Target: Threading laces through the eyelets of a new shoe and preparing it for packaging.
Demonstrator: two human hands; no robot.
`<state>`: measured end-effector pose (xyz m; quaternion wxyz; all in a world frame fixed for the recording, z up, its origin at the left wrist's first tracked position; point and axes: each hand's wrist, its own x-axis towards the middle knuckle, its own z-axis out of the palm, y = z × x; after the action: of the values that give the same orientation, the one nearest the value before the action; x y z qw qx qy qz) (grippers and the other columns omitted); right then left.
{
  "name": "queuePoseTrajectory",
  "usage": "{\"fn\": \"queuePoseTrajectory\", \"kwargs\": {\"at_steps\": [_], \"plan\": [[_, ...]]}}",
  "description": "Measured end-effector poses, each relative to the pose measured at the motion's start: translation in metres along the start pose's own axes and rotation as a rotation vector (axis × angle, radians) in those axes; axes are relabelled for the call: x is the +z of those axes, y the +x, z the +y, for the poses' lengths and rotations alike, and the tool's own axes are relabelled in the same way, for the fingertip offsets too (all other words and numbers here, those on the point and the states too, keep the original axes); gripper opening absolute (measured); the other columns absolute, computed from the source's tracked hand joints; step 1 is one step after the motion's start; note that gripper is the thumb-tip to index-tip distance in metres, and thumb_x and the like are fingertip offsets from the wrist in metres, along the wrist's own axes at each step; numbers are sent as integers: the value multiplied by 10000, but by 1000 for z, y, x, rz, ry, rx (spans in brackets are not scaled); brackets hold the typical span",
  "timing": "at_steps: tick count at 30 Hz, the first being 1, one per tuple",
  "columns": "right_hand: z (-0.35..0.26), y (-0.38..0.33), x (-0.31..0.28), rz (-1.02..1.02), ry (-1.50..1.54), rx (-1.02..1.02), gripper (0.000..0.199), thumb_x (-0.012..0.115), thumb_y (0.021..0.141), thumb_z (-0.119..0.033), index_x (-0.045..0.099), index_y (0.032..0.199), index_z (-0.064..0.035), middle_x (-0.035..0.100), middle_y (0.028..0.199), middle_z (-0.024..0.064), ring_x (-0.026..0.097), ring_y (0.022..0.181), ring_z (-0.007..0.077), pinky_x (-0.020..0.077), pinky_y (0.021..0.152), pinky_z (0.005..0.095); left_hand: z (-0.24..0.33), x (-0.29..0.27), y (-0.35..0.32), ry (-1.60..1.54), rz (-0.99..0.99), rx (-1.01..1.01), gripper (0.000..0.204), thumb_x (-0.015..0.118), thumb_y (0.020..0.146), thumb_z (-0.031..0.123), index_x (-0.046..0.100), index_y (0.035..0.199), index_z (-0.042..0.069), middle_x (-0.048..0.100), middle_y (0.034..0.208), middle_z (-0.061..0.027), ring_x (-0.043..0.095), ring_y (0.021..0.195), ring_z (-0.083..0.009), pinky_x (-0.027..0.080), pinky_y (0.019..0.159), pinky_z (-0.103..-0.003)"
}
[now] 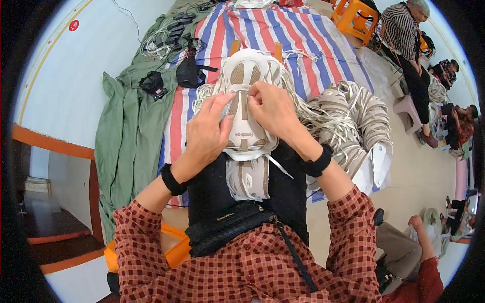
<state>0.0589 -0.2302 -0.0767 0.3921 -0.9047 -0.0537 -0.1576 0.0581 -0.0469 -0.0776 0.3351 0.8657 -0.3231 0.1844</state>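
A white and beige shoe upper [250, 129] with brown mesh panels lies over my thighs, its toe pointing away from me. My left hand [209, 126] grips its left side, with bent fingers and the thumb on the upper. Across from it, my right hand [273, 111] has thumb and fingers pinched together over the lacing area; whatever is between the fingertips is hidden. A white shoelace [279, 166] hangs loose from the near end. More of a shoe upper [247, 179] shows beneath, on my lap. Both wrists wear black bands.
Bundled shoe uppers [348, 121] with trailing laces lie to the right on a striped sheet [313, 45]. Black pouches [191, 70] and cables rest on green cloth [126, 136] at left. An orange stool [355, 20] stands far right; people sit along the right side.
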Motion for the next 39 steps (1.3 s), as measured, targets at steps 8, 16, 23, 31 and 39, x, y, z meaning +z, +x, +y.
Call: {"fn": "queuePoseTrajectory", "kwargs": {"at_steps": [8, 16, 23, 31, 39], "plan": [[-1, 1, -14, -106, 159, 52, 191, 570, 792, -135, 624, 876, 28, 624, 650, 127, 624, 608, 235, 480, 597, 347, 7, -12, 25, 135, -72, 14, 323, 650, 773, 88, 574, 1087, 86, 565, 974, -121, 607, 865, -341, 489, 687, -438], [3, -11, -10, -21, 133, 5, 214, 579, 777, -127, 612, 939, 8, 627, 669, 119, 617, 618, 250, 481, 621, 361, 6, -5, 43, 294, -31, 199, 152, 674, 748, 91, 617, 888, 82, 553, 869, -79, 593, 850, -277, 479, 669, -395], [7, -9, -11, -81, 212, 69, 231, 567, 759, -142, 617, 937, -3, 654, 807, 195, 644, 772, 354, 495, 707, 438, 14, -5, 52, 305, -101, 83, 116, 698, 755, 144, 659, 850, 89, 601, 823, -77, 621, 725, -290, 487, 631, -384], [5, -9, -13, -99, 242, 95, 245, 568, 757, -146, 641, 929, 12, 654, 774, 188, 644, 765, 349, 495, 710, 441, 12, -1, 54, 372, -174, 58, 128, 690, 763, 137, 666, 879, 88, 599, 829, -99, 626, 760, -297, 495, 658, -389], [5, -11, -9, -72, 256, 49, 279, 595, 787, -126, 642, 1023, 15, 597, 642, 65, 548, 587, 139, 449, 582, 298, -7, 8, 65, 336, -198, -102, 141, 617, 756, 177, 654, 790, 46, 643, 794, -163, 642, 776, -351, 503, 675, -464]]}}
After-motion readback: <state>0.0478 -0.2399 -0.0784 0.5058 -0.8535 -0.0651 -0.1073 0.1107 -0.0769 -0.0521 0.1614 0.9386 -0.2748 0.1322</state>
